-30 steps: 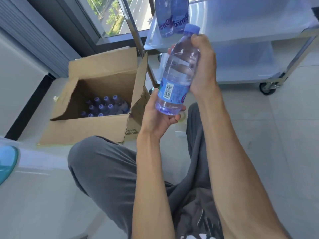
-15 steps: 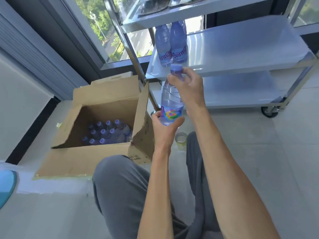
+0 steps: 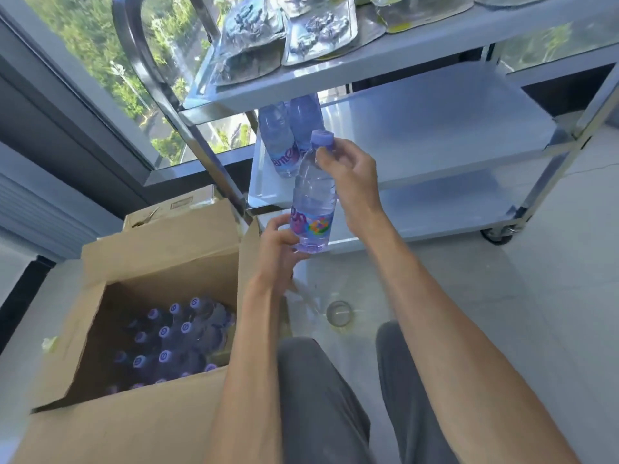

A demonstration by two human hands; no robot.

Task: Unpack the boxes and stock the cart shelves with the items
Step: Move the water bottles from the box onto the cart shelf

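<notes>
Both hands (image 3: 351, 172) hold 1 water bottle (image 3: 315, 195) before the cart shelf (image 3: 435, 128).

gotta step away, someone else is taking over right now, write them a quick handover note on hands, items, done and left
Left hand grips the base of a water bottle; right hand pinches its neck just under the cap. The bottle is upright in the air in front of the cart's middle shelf.
Done: two water bottles stand at the left end of the middle shelf; foil pouches lie on the top shelf.
Left: set down the held bottle, then unpack the many bottles in the open cardboard box. The bottom shelf shows nothing on it.
</notes>
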